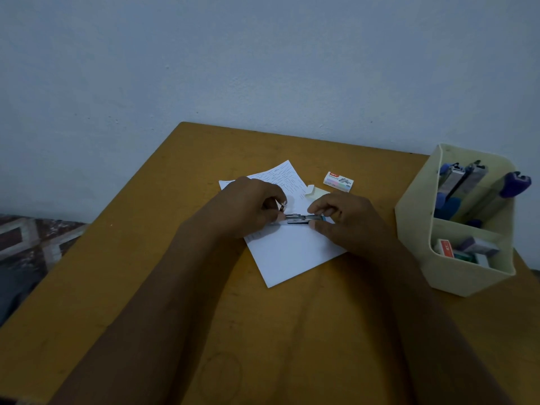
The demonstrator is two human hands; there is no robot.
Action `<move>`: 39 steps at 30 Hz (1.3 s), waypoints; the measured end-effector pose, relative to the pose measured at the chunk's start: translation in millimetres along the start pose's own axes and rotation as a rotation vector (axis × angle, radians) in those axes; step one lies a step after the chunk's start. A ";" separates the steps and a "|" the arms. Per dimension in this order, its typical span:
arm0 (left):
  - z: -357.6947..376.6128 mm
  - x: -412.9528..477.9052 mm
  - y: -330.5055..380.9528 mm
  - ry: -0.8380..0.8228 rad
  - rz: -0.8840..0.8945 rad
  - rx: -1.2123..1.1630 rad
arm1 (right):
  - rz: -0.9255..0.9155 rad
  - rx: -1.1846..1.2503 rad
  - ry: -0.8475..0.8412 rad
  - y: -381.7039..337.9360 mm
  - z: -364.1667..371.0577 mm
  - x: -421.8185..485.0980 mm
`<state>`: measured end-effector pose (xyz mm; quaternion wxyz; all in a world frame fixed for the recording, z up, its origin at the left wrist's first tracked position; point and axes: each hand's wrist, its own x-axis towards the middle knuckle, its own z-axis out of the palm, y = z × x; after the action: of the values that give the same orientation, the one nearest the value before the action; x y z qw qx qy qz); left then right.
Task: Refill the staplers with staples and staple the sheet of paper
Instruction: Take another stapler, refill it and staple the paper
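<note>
Two compartments divide the cream organizer [418, 229] at the frame's right: the rear one holds blue and purple staplers [455, 179] standing on end, the front one small boxes [467, 249]. At centre, both hands cover part of the sheet of paper [292, 252] on the table [146, 258]. The left hand [248, 206] pinches the left end of the small stapler [304, 219], and the right hand [347, 220] grips its right end. A staple box [338, 180] lies just above them.

Left grip [248, 206] and right grip [347, 220] hide both ends of the small blue-and-metal stapler [302, 219]; the white paper sheet [287, 173] bears print too small to read.
</note>
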<state>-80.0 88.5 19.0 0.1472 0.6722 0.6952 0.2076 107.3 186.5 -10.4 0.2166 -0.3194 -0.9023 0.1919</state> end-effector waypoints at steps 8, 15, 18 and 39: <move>2.3 -0.6 -2.1 0.040 0.048 -0.085 | 0.068 0.031 0.010 0.0 -2.2 0.3; 7.0 1.8 -8.4 0.071 0.103 -0.060 | 0.055 0.045 0.017 2.2 -1.0 0.3; 7.9 1.3 -8.2 0.075 0.111 -0.063 | 0.054 0.046 0.010 0.9 -1.5 0.0; 19.5 5.3 0.4 0.137 0.153 -0.057 | 0.037 0.048 0.017 -1.8 0.9 0.5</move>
<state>-70.5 95.6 2.6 0.1022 0.7030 0.6441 0.2837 105.6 185.3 -10.1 0.2284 -0.3327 -0.8895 0.2145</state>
